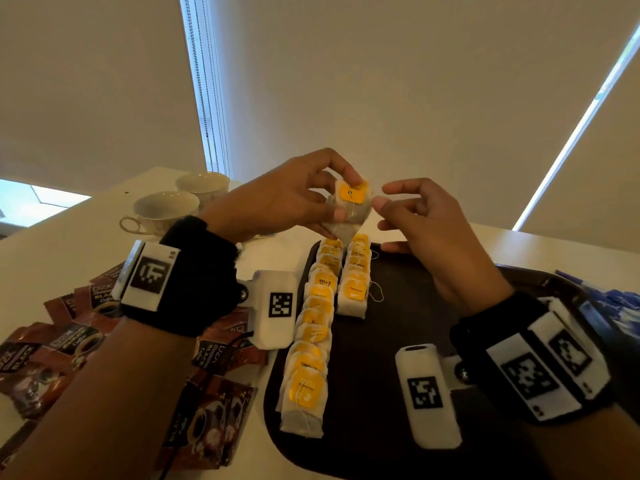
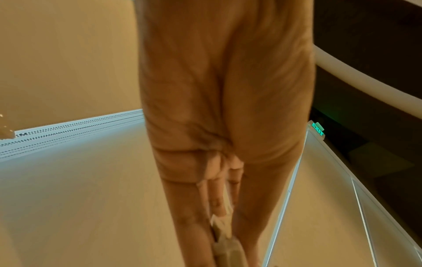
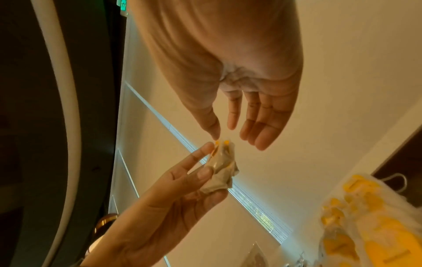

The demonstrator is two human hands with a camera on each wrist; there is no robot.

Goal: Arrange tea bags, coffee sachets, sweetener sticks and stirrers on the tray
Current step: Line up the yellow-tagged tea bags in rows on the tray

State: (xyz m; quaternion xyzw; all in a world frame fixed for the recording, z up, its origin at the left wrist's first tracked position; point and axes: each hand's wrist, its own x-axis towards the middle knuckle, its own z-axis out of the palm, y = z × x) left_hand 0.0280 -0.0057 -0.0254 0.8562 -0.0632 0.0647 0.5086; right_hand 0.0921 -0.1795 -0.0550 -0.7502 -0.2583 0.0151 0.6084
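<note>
My left hand (image 1: 341,197) is raised above the far end of the dark tray (image 1: 398,341) and pinches a tea bag (image 1: 349,209) with a yellow tag between thumb and fingers. In the right wrist view the same tea bag (image 3: 222,168) looks crumpled in the left hand (image 3: 205,159). The right hand (image 1: 383,196) hovers just right of the bag with fingers loosely spread and holds nothing; its thumb tip (image 3: 214,135) nearly reaches the yellow tag. Two rows of tea bags lie on the tray: a long left row (image 1: 311,334) and a shorter right row (image 1: 356,278).
Brown coffee sachets (image 1: 69,341) are scattered on the table left of the tray. Two white teacups (image 1: 166,209) stand at the back left. Blue packets (image 1: 609,299) lie beyond the tray's right edge. The tray's middle and right are bare.
</note>
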